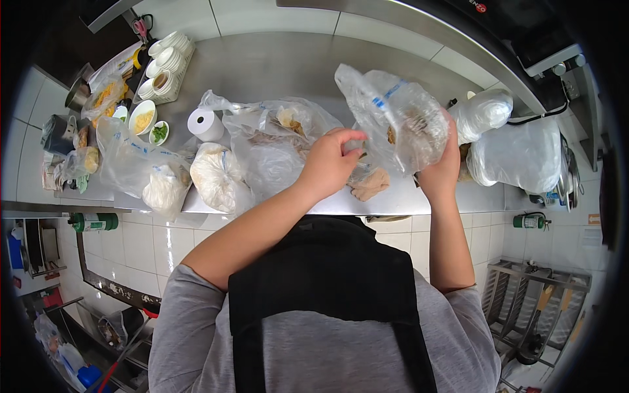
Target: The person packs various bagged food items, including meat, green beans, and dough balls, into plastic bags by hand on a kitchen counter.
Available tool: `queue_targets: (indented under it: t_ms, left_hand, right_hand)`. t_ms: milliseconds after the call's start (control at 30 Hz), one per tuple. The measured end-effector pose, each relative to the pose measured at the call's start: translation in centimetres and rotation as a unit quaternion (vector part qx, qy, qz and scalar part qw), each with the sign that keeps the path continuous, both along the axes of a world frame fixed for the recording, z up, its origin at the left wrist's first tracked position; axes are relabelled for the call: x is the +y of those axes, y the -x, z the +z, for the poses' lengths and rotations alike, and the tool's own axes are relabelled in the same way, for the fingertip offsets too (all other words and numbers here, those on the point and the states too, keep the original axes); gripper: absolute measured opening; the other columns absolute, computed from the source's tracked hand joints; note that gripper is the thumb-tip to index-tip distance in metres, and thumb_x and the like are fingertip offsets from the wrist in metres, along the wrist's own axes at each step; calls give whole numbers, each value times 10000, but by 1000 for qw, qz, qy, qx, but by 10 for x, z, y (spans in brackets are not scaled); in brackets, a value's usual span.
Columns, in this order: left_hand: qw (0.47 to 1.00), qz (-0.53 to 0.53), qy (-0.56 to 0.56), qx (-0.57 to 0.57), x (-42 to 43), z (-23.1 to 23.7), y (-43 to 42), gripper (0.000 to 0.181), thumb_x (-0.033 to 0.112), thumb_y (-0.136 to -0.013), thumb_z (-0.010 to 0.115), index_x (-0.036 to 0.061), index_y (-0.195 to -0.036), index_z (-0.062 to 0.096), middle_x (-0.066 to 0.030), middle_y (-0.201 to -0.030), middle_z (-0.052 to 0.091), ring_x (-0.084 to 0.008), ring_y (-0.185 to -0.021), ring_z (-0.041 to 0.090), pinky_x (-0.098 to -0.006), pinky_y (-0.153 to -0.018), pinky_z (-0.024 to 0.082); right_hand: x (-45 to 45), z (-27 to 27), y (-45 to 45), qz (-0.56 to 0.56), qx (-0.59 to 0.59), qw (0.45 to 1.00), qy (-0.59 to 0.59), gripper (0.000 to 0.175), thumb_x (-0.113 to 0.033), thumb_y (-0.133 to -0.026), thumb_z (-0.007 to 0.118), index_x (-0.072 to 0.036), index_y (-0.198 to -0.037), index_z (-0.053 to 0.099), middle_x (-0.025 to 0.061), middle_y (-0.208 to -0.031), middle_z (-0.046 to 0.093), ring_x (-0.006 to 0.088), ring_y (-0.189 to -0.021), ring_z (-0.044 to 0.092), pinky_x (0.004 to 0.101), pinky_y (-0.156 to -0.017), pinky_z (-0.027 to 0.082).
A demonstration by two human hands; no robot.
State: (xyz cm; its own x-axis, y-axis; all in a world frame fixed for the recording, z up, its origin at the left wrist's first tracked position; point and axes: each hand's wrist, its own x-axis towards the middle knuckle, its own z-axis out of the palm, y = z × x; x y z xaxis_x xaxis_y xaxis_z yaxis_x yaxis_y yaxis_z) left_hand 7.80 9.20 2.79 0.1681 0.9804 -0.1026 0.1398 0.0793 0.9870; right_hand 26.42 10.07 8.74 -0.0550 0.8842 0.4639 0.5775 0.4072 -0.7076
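Note:
My right hand (441, 173) grips the side of a clear plastic bag (410, 115) with blue print, raised above the steel counter. Something brownish shows through its crumpled film. My left hand (331, 159) is at the bag's left side, thumb and forefinger curled towards each other. Whether they pinch the film is unclear. Below them, a beige cloth-like bundle (372, 185) rests at the counter's front edge. Left of my left hand lies a large open plastic bag (275, 164) with brownish pieces inside. Beside it sits a tied bag of whitish contents (216, 172).
A paper roll (205, 125) stands behind the bags. Further left are bowls of chopped yellow food (143, 118) and green herbs (158, 133), plus a basket of white cups (176, 81). Stacked plastic-wrapped containers (516, 154) crowd the right end. A steel shelf edge (422, 29) overhangs the back right.

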Motion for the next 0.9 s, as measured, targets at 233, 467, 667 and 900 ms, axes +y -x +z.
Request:
queue_targets:
  t_ms: [233,467,667,900]
  left_hand:
    - [997,28,-56,-52,7,-18,-2,368,14,-757,610,-48,-1115,552,-136,-1105,541,-225,-796,588,-324,-749,477]
    - [990,13,15,-139,2,-34,8,492,-52,-760,581,12,-1239,489,-34,-979,577,-99,-826,566,-259,-757,472]
    - [999,15,28,-41,-5,-42,13,558,-38,-756,593,18,-1296,464,-57,-1163,500,-125,-784,558,-256,-740,484]
    - [998,-26,3,-63,-2,-43,16,584,10,-757,632,0,-1308,439,-82,-1214,457,-135,-803,557,-268,-735,492]
  right_hand:
    - [22,-49,18,52,21,996,68,498,-95,-792,668,-20,-1247,479,129,-1182,575,228,-1090,554,339,-944,422]
    - [36,-77,20,214,-87,953,195,486,-233,-787,673,-51,-1207,509,180,-1090,611,304,-1023,596,374,-868,467]
    - [38,-51,24,87,-459,847,254,312,-275,-781,605,-66,-1013,607,183,-922,654,358,-894,625,424,-774,499]
    - [35,-40,2,181,-376,891,179,413,-216,-791,631,-21,-1141,531,212,-1054,610,352,-1001,586,427,-856,467]
